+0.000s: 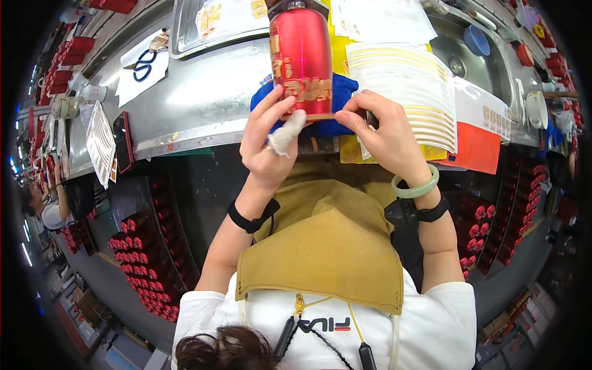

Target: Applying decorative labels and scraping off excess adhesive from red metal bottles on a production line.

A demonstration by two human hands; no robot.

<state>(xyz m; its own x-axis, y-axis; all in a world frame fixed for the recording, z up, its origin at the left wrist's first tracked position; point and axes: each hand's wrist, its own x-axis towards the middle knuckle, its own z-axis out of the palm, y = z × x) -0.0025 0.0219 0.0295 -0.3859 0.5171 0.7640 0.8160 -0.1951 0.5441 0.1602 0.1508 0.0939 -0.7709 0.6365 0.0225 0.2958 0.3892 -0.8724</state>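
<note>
A red bottle [302, 52] with raised gold decorations lies on a blue cloth [345, 92] at the counter's front edge, its base toward me. My left hand [265, 139] holds it near the base, fingers along its left side. A whitish cover wraps the left thumb, which presses at the base. Around the base edge runs a thin gold strip [317, 117]. My right hand [385, 126] is closed, its fingertips pinched at the strip's right end. Within its curled fingers sits a small dark tool [371, 119], mostly hidden, so its kind is unclear.
Right of the bottle lie white sheets of gold strips [401, 92] and a red sheet [475, 148]. Beyond is a sink [456, 65] with a blue bowl [476, 40]. At left are scissors [143, 66], a phone [123, 142] and a metal tray [185, 37]. Red bottles [145, 271] stand below.
</note>
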